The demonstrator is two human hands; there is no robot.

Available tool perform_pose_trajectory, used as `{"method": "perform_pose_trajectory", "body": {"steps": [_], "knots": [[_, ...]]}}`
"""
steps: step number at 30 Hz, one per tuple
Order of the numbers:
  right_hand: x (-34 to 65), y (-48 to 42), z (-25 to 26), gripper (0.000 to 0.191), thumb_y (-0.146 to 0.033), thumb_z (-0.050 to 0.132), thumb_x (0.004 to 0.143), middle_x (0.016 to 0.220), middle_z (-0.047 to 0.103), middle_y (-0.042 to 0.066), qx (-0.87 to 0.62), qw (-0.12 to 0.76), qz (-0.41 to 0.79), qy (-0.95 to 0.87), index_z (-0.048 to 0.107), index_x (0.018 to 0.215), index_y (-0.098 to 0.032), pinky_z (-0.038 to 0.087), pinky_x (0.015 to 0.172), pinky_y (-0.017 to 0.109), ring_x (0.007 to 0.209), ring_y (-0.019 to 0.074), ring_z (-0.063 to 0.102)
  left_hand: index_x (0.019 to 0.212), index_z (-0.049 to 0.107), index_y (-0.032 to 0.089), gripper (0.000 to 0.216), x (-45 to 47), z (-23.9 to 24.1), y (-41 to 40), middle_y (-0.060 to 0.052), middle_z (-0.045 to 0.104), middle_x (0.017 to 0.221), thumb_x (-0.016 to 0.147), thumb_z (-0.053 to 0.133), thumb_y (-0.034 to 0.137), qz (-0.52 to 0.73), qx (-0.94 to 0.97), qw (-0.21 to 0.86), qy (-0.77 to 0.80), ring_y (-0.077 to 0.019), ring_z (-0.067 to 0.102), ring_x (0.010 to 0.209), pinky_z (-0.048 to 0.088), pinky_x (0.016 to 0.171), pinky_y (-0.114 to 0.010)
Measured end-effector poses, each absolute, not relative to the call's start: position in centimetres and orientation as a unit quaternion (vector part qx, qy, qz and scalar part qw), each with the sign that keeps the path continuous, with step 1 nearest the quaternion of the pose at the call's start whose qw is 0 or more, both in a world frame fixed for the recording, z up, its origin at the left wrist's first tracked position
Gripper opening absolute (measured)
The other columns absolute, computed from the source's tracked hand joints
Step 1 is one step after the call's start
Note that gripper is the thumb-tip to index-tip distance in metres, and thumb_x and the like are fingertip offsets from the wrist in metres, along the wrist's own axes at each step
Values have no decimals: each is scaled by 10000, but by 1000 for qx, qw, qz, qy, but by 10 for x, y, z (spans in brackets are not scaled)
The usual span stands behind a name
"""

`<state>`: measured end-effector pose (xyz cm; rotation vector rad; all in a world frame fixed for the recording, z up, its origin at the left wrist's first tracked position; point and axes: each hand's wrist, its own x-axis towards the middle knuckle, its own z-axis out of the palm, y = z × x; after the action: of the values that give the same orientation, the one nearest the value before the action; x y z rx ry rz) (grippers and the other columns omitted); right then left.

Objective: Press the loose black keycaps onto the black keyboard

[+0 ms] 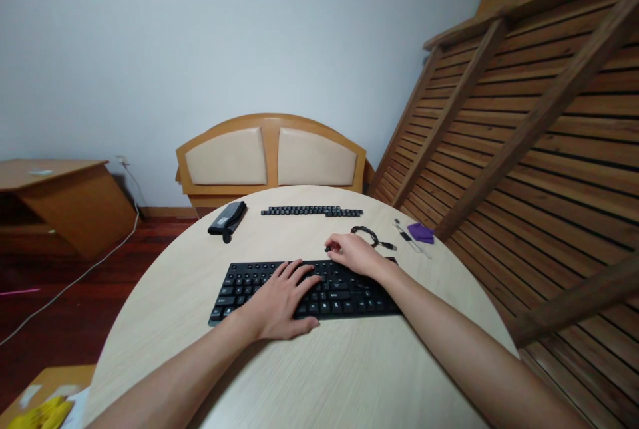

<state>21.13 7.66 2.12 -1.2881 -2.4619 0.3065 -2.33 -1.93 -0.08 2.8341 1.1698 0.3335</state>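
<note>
A black keyboard (244, 289) lies flat on the pale round table. My left hand (283, 296) rests across its middle, palm down with fingers spread, gripping nothing. Above the keyboard's far edge my right hand (355, 255) pinches a small black keycap (327, 249) between thumb and fingertips; its forearm passes over the keyboard's right end and hides part of the keys. Farther back, several loose keycaps (304, 210) are laid out in rows. A coiled black USB cable (372, 236) lies just beyond my right hand.
On the table (170, 309), a folded dark pouch (225, 219) sits at the back left. A purple cloth (421, 233) and thin tools (412, 240) lie at the right. Behind are a headboard (272, 149) and leaning wooden slats (499, 123); a desk (54, 196) stands left.
</note>
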Motion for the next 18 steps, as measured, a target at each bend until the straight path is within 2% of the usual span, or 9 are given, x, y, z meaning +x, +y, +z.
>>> {"method": "perform_pose_trajectory", "body": {"steps": [9,12,18], "knots": [[225,18,4,202,-230,625,904,1066,748,64,-403,278,171,-855,709,1086,-207,503,899,333,985,207,683,1429,433,220,734,-24,-2,-18,-139,470,1459,806,643,547,135,920,24,367,-389,371,1391,278,1163,-573],[227,17,-4,190,-253,613,930,1095,739,71,-390,293,167,-857,709,1086,-201,484,955,358,1042,217,664,1432,430,222,737,-24,-3,-18,-138,469,1460,808,645,551,133,920,23,368,-389,367,1393,279,1160,-578],[226,15,-7,207,-286,599,950,1115,737,77,-399,290,154,-856,708,1104,-201,483,966,383,1059,231,656,1428,440,211,738,-25,-2,-17,-143,470,1458,809,651,554,125,921,23,368,-383,361,1394,286,1161,-574]]}}
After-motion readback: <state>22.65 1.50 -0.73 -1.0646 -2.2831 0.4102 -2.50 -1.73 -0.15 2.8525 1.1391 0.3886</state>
